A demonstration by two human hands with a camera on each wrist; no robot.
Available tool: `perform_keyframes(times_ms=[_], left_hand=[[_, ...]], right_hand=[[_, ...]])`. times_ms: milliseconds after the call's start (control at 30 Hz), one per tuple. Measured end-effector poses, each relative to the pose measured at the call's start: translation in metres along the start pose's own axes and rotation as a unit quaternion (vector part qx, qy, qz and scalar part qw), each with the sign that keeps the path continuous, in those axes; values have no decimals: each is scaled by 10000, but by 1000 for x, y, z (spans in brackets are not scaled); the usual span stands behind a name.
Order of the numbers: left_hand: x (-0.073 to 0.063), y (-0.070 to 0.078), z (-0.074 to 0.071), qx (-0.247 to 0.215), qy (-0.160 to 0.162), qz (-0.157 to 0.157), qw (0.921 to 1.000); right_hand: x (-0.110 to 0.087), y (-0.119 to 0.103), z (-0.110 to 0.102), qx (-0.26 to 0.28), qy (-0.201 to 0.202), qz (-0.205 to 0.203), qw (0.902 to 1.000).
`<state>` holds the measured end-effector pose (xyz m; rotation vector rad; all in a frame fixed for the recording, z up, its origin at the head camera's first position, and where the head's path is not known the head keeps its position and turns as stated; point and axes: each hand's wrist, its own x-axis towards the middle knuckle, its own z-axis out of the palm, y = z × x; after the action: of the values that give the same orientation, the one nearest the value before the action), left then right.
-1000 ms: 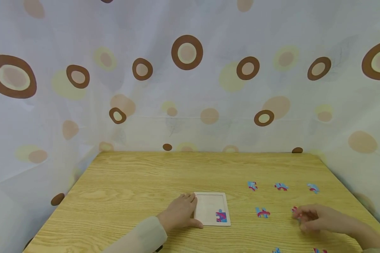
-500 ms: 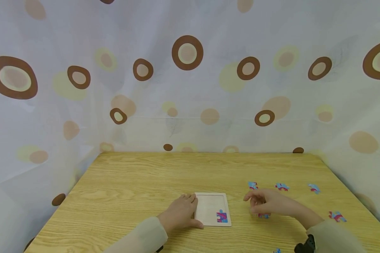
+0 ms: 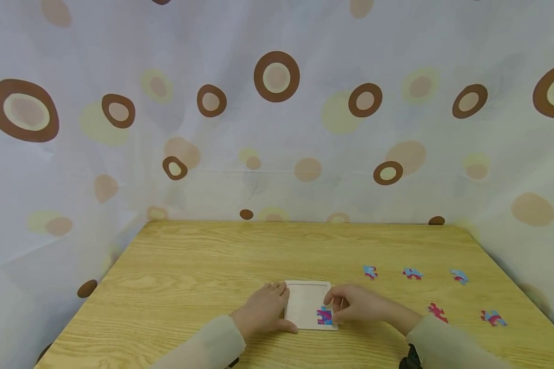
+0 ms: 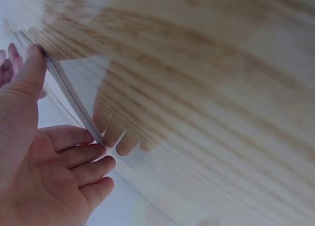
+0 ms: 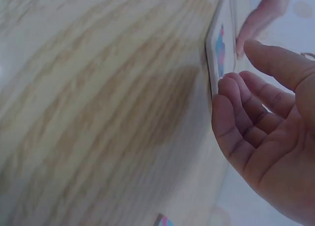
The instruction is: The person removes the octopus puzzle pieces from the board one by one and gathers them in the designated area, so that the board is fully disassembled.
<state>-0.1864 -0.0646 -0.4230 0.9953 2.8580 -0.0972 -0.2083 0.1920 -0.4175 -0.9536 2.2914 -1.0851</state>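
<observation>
My left hand (image 3: pixel 264 309) rests along the left side of a square white puzzle tray (image 3: pixel 300 305). Its thumb lies by the near left corner and its fingertips touch the edge toward the far corner. A blue and pink puzzle piece (image 3: pixel 324 316) lies in the tray's near right corner. My right hand (image 3: pixel 357 305) is at the tray's right edge beside that piece. In the right wrist view, its bent fingers (image 5: pixel 229 110) touch the tray's edge, the thumb stands apart, and nothing shows in its grasp.
Loose puzzle pieces lie on the wooden table (image 3: pixel 203 266) to the right: three in a back row, including one piece (image 3: pixel 413 273), plus a red piece (image 3: pixel 437 311) and a blue-red piece (image 3: pixel 493 318) nearer. My right forearm covers part of the tabletop. A patterned curtain (image 3: pixel 277 154) surrounds the table.
My right hand has moved left from the loose pieces to the tray's right edge. Its forearm now covers where another loose piece lay. The left hand and the tray have stayed in place.
</observation>
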Motion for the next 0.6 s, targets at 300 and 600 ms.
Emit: perform_keyframes(times_ms=[300,600], left_hand=[[-1,0,-2,53,93,19,9999],[1,0,0,112,137,30,9998]], right_hand=[[11,-4,12,-190,229,440,9986],[12,-9,12,-141,337,491,9981]])
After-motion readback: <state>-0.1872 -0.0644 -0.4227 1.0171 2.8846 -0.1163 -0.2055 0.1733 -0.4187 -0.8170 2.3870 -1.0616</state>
